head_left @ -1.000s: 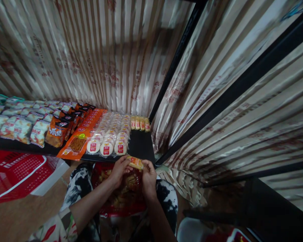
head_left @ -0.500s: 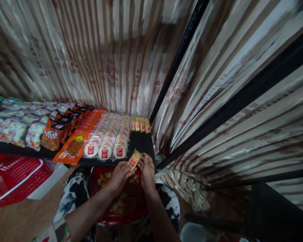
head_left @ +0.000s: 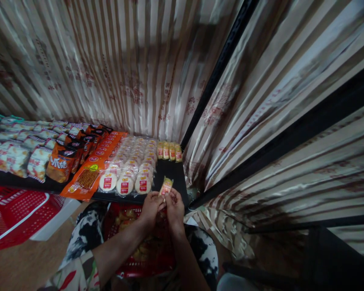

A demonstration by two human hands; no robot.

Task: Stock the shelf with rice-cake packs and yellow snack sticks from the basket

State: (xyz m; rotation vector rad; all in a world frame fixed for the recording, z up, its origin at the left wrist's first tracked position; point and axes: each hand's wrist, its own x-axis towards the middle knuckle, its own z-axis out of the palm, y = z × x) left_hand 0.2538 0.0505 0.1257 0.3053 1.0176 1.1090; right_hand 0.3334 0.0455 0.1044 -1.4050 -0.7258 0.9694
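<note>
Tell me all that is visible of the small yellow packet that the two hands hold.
The small yellow packet is a slim, glossy wrapper, plastic by its look, yellow with a red and white label whose print is too small to read. It looks sealed. It stands nearly upright, tilted a little to the right, above the front edge of the black shelf. The left hand and the right hand pinch its lower end from either side with their fingertips. Nothing else touches it.

Both forearms reach forward, converging. Left hand [head_left: 151, 204] and right hand [head_left: 175, 205] side by side, nearly touching, fingers [head_left: 167, 198] pinched closed at the tips.
</note>
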